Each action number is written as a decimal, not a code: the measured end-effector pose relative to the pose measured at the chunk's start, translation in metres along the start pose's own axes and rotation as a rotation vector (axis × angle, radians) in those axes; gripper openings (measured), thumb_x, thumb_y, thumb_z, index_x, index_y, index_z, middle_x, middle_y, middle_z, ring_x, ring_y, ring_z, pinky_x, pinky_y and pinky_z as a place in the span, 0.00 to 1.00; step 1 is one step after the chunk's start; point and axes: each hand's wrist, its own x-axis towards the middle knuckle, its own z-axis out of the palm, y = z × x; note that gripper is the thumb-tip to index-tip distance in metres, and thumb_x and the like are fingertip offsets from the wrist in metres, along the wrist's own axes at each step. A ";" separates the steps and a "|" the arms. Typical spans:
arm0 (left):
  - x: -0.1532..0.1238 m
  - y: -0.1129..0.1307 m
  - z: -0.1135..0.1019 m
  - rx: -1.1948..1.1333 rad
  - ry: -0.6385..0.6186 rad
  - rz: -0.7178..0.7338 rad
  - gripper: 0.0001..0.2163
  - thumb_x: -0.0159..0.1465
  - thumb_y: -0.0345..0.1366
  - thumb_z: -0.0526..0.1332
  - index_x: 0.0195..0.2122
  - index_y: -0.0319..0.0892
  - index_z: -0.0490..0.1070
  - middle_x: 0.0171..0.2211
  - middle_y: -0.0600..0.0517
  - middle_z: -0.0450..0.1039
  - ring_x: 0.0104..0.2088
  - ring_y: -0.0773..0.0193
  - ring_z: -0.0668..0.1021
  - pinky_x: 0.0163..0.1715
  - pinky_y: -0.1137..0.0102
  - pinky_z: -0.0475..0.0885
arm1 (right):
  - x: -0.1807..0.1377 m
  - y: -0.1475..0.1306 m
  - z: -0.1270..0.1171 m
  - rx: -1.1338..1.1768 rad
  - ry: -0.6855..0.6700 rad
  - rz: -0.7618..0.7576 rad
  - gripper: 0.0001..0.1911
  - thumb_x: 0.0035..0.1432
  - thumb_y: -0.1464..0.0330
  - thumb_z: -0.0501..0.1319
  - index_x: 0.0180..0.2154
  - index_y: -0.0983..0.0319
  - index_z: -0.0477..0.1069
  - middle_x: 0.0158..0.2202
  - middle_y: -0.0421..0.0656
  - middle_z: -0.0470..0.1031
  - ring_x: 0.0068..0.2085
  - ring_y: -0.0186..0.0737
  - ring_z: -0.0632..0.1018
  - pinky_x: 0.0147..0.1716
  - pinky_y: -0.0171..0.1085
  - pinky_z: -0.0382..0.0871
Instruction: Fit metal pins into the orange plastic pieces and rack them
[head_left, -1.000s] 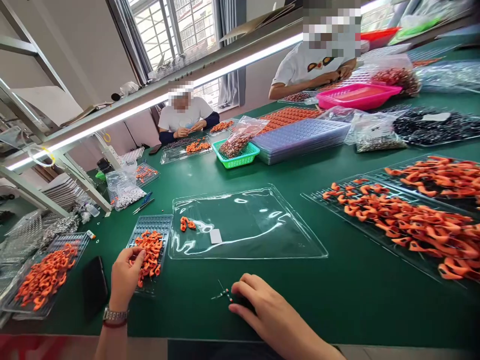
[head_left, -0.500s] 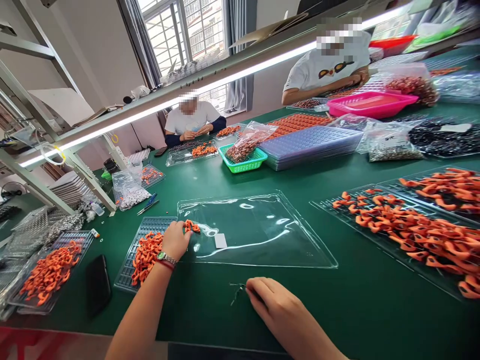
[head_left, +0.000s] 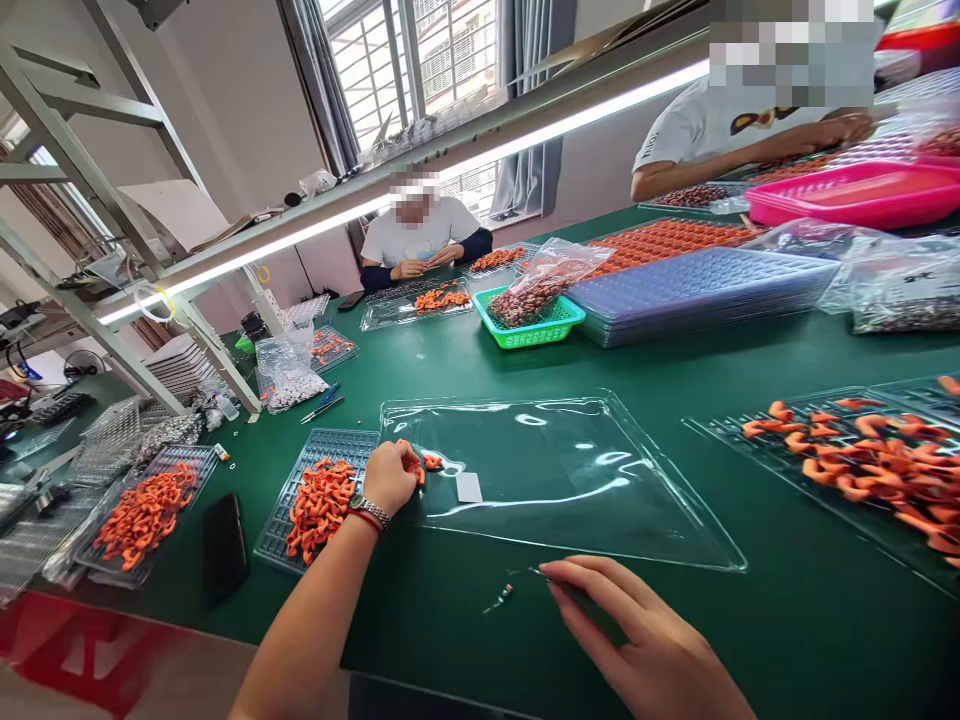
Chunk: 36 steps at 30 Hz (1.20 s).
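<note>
My left hand (head_left: pixel 390 477), a watch on its wrist, reaches over the left edge of a clear plastic sheet (head_left: pixel 562 475). Its fingers are closed around small orange parts (head_left: pixel 429 461) lying there. Just left of it sits a grid tray (head_left: pixel 319 500) heaped with the same orange parts. My right hand (head_left: pixel 637 645) rests low on the green table, fingers pressed together at a thin metal piece (head_left: pixel 536 572). A small wire part (head_left: pixel 499 599) lies just left of it, apart from the fingers.
A black phone (head_left: pixel 223 545) lies left of the grid tray, and another tray of orange parts (head_left: pixel 142 512) is beyond it. Trays of orange parts (head_left: pixel 862 460) fill the right. A green basket (head_left: pixel 529 325) and stacked blue trays (head_left: pixel 697 290) stand behind. Two people work across the table.
My left hand moved from the tray heap to the orange parts on the plastic sheet and closed over them. My right hand shifted right along the table; the view swung left.
</note>
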 end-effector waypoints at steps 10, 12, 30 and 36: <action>-0.026 0.016 -0.018 -0.335 0.078 -0.021 0.04 0.53 0.32 0.70 0.29 0.43 0.77 0.25 0.54 0.75 0.29 0.62 0.75 0.34 0.68 0.68 | 0.005 -0.015 -0.008 0.215 -0.049 0.114 0.03 0.67 0.66 0.58 0.41 0.53 0.70 0.38 0.39 0.76 0.34 0.36 0.79 0.34 0.30 0.76; -0.048 0.026 -0.017 -0.462 0.040 -0.021 0.07 0.55 0.36 0.69 0.35 0.43 0.79 0.25 0.54 0.75 0.25 0.64 0.74 0.29 0.69 0.68 | 0.008 -0.018 -0.012 0.250 -0.025 0.110 0.03 0.66 0.68 0.58 0.41 0.54 0.70 0.36 0.38 0.76 0.33 0.35 0.79 0.33 0.29 0.75; -0.148 0.057 0.003 -1.151 -0.208 -0.226 0.14 0.50 0.43 0.75 0.31 0.40 0.78 0.27 0.51 0.80 0.28 0.66 0.79 0.29 0.76 0.71 | 0.013 -0.041 -0.029 0.377 0.029 0.100 0.04 0.65 0.69 0.60 0.38 0.54 0.72 0.33 0.35 0.76 0.30 0.32 0.79 0.32 0.26 0.74; -0.149 0.054 0.004 -1.126 -0.214 -0.215 0.14 0.50 0.43 0.75 0.31 0.39 0.77 0.28 0.50 0.80 0.27 0.67 0.77 0.28 0.76 0.70 | 0.016 -0.048 -0.027 0.258 0.106 0.023 0.06 0.67 0.66 0.58 0.38 0.56 0.72 0.32 0.39 0.75 0.31 0.33 0.80 0.31 0.26 0.75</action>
